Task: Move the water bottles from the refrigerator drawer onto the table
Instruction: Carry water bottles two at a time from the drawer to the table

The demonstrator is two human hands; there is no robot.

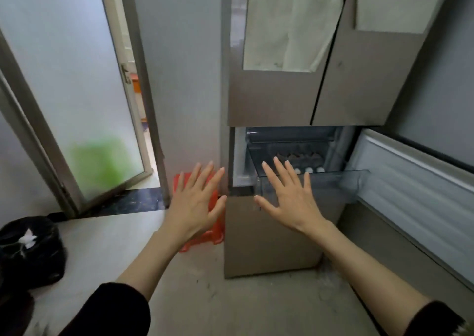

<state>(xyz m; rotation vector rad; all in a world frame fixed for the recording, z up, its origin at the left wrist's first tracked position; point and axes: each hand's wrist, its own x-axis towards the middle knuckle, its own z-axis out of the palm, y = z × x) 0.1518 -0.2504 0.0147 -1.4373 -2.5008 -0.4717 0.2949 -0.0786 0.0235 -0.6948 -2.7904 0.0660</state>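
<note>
Both hands, left hand (196,204) and right hand (289,199), spread empty; bottles (309,169) show only caps.

Brushed, matt metal-look panels cover the refrigerator (277,97), with filmy pale sheets (289,27) taped on the doors. The refrigerator drawer (315,181) is clear, glossy plastic; white bottle caps (309,169) show through, smooth. On the right, the open door's (420,181) inner lining looks like ribbed white plastic. Left, frosted glass (64,84) in a dull metal frame. Near left, a crinkled, shiny black plastic bag (33,253). The floor (230,302) is rough, scuffed grey.
</note>
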